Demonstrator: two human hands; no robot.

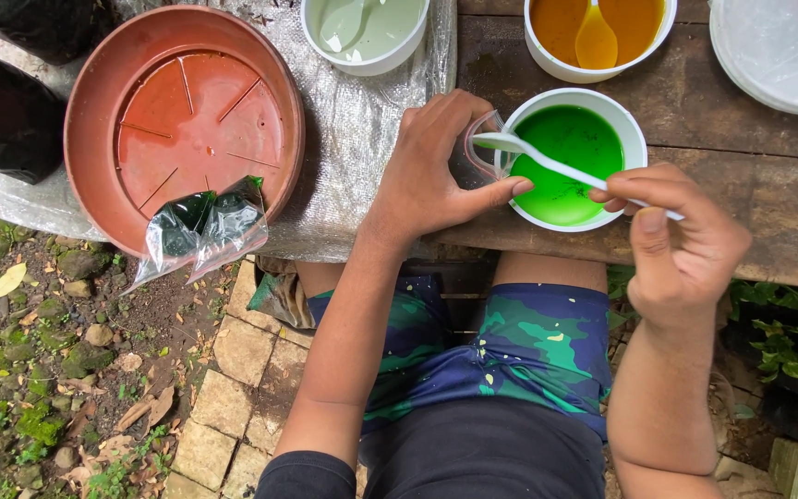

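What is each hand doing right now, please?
Left hand: closed on a small clear plastic bag.
Right hand: closed on a white spoon over the green bowl.

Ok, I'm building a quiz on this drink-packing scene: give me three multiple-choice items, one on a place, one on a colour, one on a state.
1. Where do the two small filled clear plastic bags lie?
A. in the round terracotta plastic saucer
B. on the ground
C. in a bowl

2. What colour is the liquid in the white bowl under the hands?
A. orange
B. green
C. pale grey

3. What is the right hand doing?
A. resting empty
B. gripping a bag
C. holding the white plastic spoon

Answers: 1 A, the bags rest on the saucer's near rim. 2 B, the liquid is bright green. 3 C, its fingers pinch the spoon's handle, while the left hand holds a small clear bag at the bowl's rim.
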